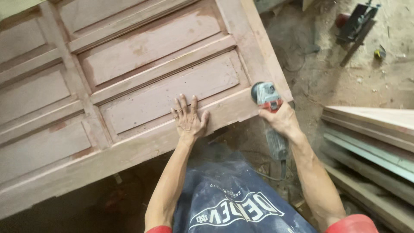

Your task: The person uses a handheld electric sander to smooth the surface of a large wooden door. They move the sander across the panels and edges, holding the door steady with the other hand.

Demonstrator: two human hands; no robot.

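Observation:
A large panelled wooden door, reddish and dusty, lies flat and fills the left and middle of the view. My left hand rests flat on its near rail with fingers spread, holding nothing. My right hand grips a grey and red angle grinder. The grinder's head sits at the door's near right corner, and its body and cable run down past my wrist.
Stacked wooden boards lie at the right. A dusty floor stretches beyond the door's right edge, with a dark tool at the top right. My dusty blue apron fills the bottom middle.

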